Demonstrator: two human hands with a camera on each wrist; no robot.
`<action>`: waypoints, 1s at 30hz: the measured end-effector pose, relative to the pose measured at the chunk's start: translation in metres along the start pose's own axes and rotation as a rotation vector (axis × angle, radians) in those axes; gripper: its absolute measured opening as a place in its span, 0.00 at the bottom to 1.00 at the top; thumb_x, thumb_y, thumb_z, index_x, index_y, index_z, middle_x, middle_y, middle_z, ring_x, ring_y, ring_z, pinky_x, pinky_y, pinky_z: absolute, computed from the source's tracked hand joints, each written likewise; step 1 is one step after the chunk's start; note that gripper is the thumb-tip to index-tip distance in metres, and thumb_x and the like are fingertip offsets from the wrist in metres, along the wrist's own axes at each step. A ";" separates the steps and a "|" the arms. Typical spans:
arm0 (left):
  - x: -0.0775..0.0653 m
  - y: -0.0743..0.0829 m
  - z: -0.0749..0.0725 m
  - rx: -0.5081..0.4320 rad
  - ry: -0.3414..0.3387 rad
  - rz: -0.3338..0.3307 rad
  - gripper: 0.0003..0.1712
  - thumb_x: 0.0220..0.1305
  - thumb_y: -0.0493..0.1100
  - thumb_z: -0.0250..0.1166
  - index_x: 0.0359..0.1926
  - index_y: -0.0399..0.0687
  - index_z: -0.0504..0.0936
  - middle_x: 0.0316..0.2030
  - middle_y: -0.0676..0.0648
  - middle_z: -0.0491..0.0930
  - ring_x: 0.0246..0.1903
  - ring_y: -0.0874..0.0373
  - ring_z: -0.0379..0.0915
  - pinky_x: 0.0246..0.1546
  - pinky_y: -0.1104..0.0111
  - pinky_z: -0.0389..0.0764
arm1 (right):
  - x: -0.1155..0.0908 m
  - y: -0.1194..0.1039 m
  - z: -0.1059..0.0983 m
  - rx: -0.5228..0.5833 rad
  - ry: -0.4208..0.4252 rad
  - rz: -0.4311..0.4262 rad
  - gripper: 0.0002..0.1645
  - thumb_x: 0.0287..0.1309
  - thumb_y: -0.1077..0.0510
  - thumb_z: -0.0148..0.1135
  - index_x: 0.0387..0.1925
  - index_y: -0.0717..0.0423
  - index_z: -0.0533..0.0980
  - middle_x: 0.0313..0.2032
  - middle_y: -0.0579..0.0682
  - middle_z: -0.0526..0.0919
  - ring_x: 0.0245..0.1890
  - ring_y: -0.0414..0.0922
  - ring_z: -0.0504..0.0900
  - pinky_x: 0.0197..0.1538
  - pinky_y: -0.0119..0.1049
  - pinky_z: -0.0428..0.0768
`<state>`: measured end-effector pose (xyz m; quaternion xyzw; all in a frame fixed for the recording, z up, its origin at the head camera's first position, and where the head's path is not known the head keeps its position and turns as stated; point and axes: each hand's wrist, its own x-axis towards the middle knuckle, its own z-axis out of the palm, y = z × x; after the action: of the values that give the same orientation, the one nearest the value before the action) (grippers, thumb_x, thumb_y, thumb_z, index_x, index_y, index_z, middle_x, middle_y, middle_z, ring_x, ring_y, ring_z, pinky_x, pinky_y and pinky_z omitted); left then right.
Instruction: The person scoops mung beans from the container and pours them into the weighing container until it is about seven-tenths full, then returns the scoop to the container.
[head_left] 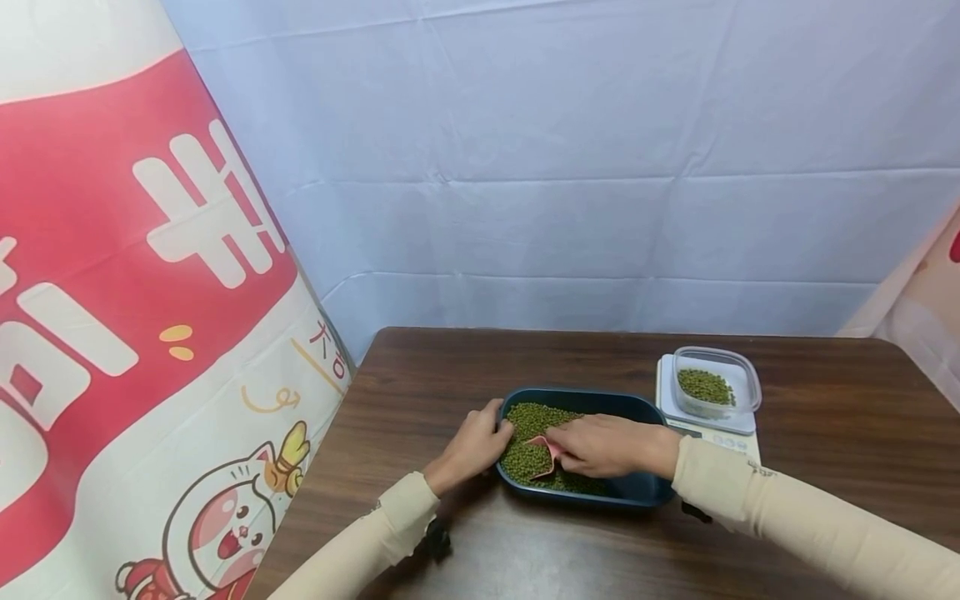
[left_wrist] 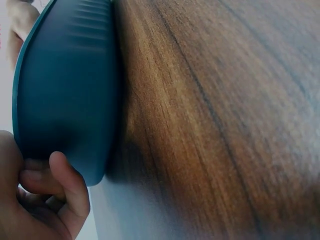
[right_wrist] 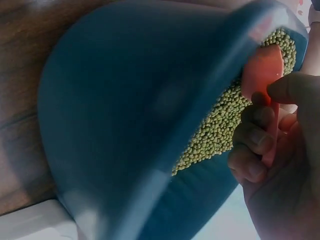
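**While the left hand (head_left: pixel 471 442) holds a long dark-blue plastic tub (left_wrist: pixel 65 85), the right hand (head_left: pixel 606 444) grips a small pink plastic scoop (right_wrist: pixel 264 70)**

As the tub sits on the dark brown wooden bench (head_left: pixel 442 367), the left hand is at its left end. The left fingers are curled against the outside of the tub, and the thumb is up at the rim. The right hand reaches into the tub. Its fingers wrap round the scoop's handle, and the thumb presses on top, close to the bowl.

The scoop's bowl is down in lots of little round green beans (head_left: pixel 536 417). The beans are mostly at the left end of the tub, and the blue floor shows at the right.

Just beside the tub's right end is a flat white scale (head_left: pixel 666 387). A clear plastic box (head_left: pixel 753 383) sits on it, with a small heap of green beans (head_left: pixel 707 387) inside. A pale cloth (head_left: pixel 525 233) hangs behind the bench.
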<state>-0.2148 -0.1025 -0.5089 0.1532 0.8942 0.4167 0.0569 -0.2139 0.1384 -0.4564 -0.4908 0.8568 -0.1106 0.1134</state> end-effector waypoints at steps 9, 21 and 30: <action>0.001 -0.001 0.000 0.001 0.001 0.005 0.25 0.72 0.43 0.47 0.68 0.44 0.64 0.17 0.49 0.78 0.04 0.56 0.70 0.02 0.64 0.74 | -0.003 0.003 0.002 0.048 0.019 -0.009 0.04 0.69 0.56 0.48 0.35 0.43 0.68 0.22 0.36 0.68 0.19 0.34 0.64 0.24 0.29 0.65; 0.000 0.001 0.001 0.026 0.002 -0.003 0.27 0.73 0.44 0.47 0.70 0.43 0.61 0.12 0.48 0.75 0.03 0.56 0.69 0.03 0.65 0.74 | -0.006 0.009 0.007 0.086 0.043 -0.012 0.06 0.71 0.55 0.48 0.35 0.41 0.67 0.23 0.36 0.68 0.19 0.34 0.65 0.23 0.27 0.64; 0.000 0.000 0.001 0.019 0.000 -0.013 0.27 0.72 0.44 0.47 0.70 0.43 0.61 0.11 0.48 0.75 0.03 0.55 0.69 0.02 0.64 0.74 | -0.010 0.012 0.009 0.094 0.085 -0.016 0.06 0.71 0.56 0.47 0.35 0.43 0.68 0.23 0.36 0.67 0.19 0.34 0.64 0.23 0.27 0.64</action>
<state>-0.2149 -0.1018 -0.5093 0.1479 0.8990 0.4081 0.0582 -0.2158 0.1522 -0.4671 -0.4865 0.8508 -0.1722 0.0989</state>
